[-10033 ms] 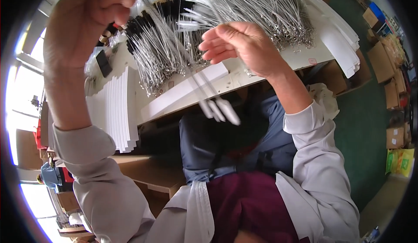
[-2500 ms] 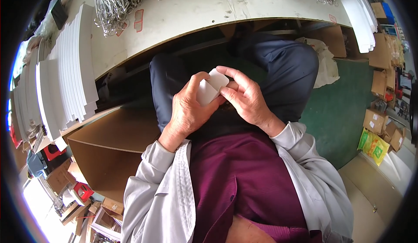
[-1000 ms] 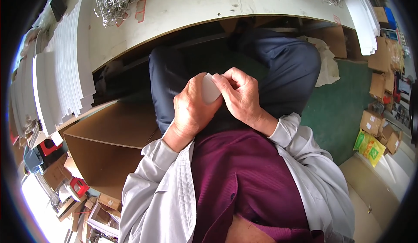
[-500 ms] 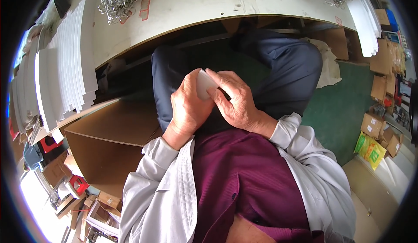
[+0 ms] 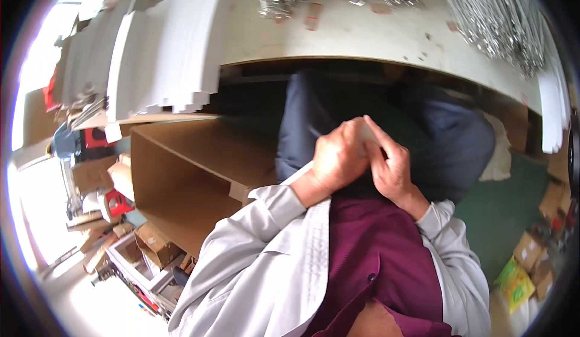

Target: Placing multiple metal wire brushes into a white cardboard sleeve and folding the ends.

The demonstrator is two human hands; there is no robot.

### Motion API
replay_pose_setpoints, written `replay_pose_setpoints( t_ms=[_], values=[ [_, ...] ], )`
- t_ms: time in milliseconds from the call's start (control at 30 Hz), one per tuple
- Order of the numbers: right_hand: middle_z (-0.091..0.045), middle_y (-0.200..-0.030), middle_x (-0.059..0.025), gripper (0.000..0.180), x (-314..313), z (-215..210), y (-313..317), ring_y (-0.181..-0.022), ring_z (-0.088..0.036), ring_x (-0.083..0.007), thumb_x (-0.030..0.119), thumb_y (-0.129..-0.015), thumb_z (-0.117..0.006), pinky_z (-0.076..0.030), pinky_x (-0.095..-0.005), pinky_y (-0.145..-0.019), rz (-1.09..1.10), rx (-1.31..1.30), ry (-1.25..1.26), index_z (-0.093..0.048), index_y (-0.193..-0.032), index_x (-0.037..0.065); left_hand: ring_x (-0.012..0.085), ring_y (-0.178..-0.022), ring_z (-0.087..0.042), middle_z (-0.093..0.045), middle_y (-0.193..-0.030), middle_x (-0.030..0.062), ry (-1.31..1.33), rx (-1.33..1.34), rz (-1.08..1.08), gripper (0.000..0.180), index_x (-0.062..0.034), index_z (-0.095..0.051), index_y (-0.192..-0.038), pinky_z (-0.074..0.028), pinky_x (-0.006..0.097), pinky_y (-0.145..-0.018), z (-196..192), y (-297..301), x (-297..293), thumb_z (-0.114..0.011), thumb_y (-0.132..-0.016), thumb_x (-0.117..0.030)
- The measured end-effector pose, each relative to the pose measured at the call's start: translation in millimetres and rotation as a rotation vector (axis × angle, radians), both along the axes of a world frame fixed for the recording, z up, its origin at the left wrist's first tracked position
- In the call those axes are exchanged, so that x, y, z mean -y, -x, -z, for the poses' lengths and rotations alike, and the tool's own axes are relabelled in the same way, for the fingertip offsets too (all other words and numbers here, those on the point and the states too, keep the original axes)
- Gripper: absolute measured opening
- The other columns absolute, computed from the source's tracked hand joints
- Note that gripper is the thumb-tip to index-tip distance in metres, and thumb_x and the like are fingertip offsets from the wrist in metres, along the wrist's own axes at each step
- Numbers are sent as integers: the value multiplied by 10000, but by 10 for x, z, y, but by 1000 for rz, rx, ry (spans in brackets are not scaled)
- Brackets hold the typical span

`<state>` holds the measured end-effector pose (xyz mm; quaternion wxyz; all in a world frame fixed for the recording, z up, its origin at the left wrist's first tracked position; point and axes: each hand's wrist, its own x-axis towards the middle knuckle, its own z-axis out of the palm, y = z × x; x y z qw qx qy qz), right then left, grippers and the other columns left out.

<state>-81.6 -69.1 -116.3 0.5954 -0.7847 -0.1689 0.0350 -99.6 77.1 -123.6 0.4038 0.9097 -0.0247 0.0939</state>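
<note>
Both hands meet above my lap around a white piece (image 5: 366,134), of which only a narrow end shows between the fingers. It looks like the end of a slim white box, but I cannot be sure. My left hand (image 5: 338,157) is closed around it. The fingers of my right hand (image 5: 391,166) press on it from the other side, the index finger reaching to its tip. A white edge (image 5: 300,173) also shows beside my left wrist; whether it belongs to the same piece is hidden.
An open brown carton (image 5: 181,186) stands at my left. Long white slim boxes (image 5: 175,47) are lined up at the table's left, with more (image 5: 551,119) at its right end. Bundles of metal wire pieces (image 5: 495,16) lie on the white table (image 5: 374,35).
The view has swung left, so the hands and table appear farther right and the carton shows more. My hands stay together on the white piece, which is now less visible.
</note>
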Motion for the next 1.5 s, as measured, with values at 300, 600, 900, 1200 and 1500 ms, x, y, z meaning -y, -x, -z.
replay_pose_setpoints(
  t_ms=[300,600,900,1200,1500],
  values=[
    [-717,-1137,-71,373,58,-94,-322,-951,-628,-75,142,-1055,-607,-529,-242,-848,30,-227,-223,-606,-1386,-31,260,-851,-703,-705,-982,162,267,-505,210,378,3,-664,-1160,-551,381,-741,-396,183,-756,-802,-876,-204],
    [-732,-974,-92,293,-25,-13,-443,-770,-636,-88,206,-1042,-634,-530,-238,-700,-41,-316,-113,-696,-1195,-37,172,-687,-571,-648,-822,141,19,-148,-315,264,-7,-684,-1085,-513,331,-663,-1295,182,-1637,-790,-871,-119],
    [-740,-889,-75,285,-54,348,-279,-719,-651,-83,228,-1027,-661,-541,-239,-669,-101,-419,-41,-718,-1134,-30,437,-862,-723,-735,-890,240,-916,-95,-669,265,-15,-667,-1163,-565,511,-749,-1619,-488,-3582,-651,-943,-162],
    [-769,-933,-112,240,55,526,-251,-828,-746,-163,171,-1019,-631,-589,-288,-718,-103,-418,67,-711,-1121,-31,350,-930,-711,-723,-956,144,-1365,238,-600,126,-108,-696,-934,-579,472,-793,-1047,-1187,-4913,-601,-935,-191],
    [-748,-921,-202,215,163,496,-359,-878,-739,-368,216,-956,-679,-590,-415,-747,3,-171,107,-734,-1007,15,424,-1073,-632,-667,-1149,242,-1349,82,-451,364,7,-636,-1232,-513,497,-942,-821,-861,-5577,-480,-1067,-278]
  ],
)
